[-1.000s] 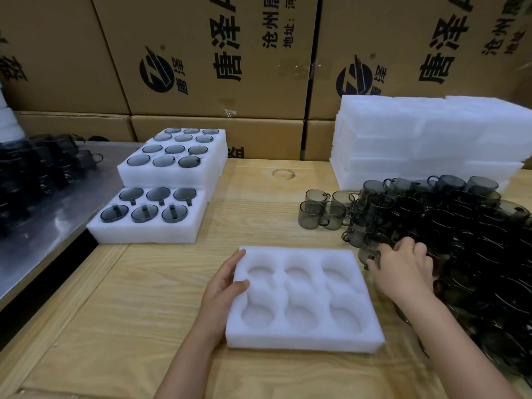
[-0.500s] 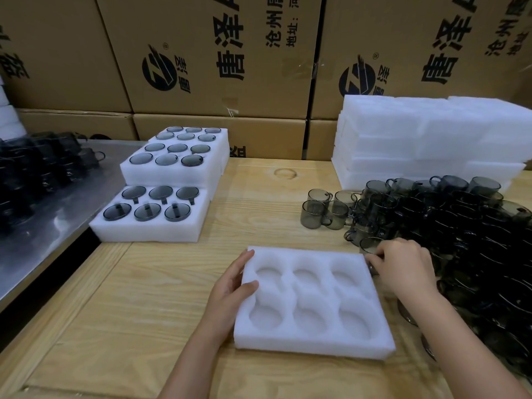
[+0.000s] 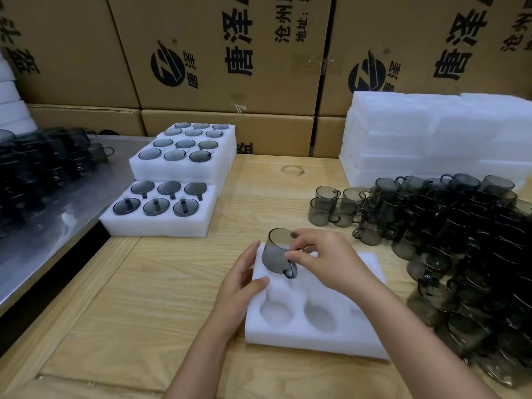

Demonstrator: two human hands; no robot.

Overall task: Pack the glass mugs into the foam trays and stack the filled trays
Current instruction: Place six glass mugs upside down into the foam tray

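Observation:
A white foam tray [image 3: 316, 335] with round pockets lies on the wooden table in front of me. My left hand [image 3: 240, 286] rests on its left edge, thumb on top of the foam. My right hand [image 3: 325, 256] pinches a smoky grey glass mug [image 3: 275, 251] by its rim and handle, tilted over the tray's far-left pocket. A big heap of the same mugs [image 3: 460, 240] covers the table at the right. Filled foam trays [image 3: 161, 211] sit stacked at the left.
A tall stack of unfilled foam trays [image 3: 431, 139] stands at the back right. Cardboard boxes [image 3: 224, 53] wall off the back. A metal table [image 3: 57, 211] at the left carries more dark mugs [image 3: 43, 159].
My right hand has lifted one mug out of the heap and carried it left over the tray's far-left pocket. The left hand stays on the tray's edge.

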